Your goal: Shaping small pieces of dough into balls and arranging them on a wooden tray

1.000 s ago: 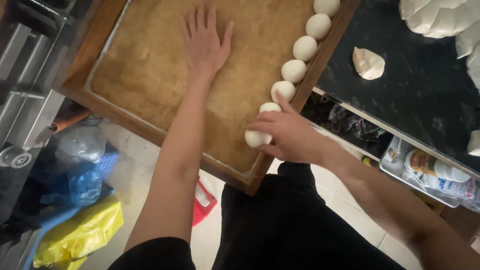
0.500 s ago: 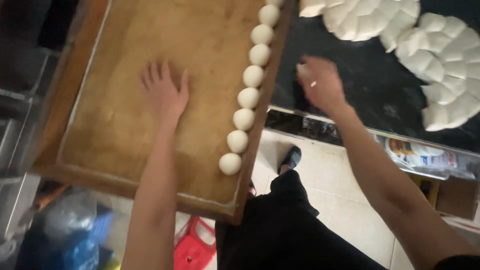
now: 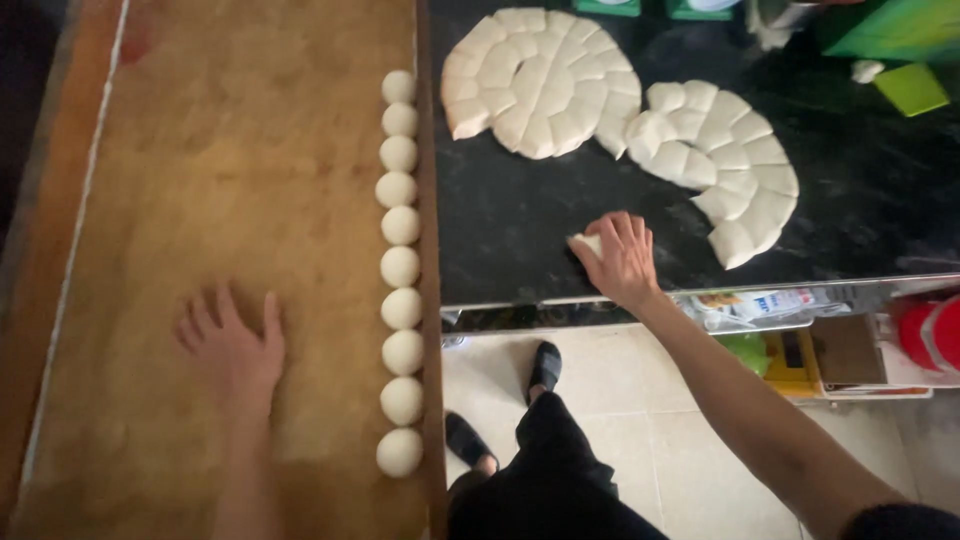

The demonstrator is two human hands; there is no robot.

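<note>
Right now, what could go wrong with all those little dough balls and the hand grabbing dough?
The dough balls sit in a row tight against the tray edge, so a bump might roll one off. The left hand lies flat on the tray close to the row and could nudge it. The right hand covers a dough piece on the dark counter; squeezing might squash it.

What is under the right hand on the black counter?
Under the right hand a piece of white dough lies on the black counter. Only its left end shows past the fingers; the rest is covered, so its full shape cannot be seen.
</note>
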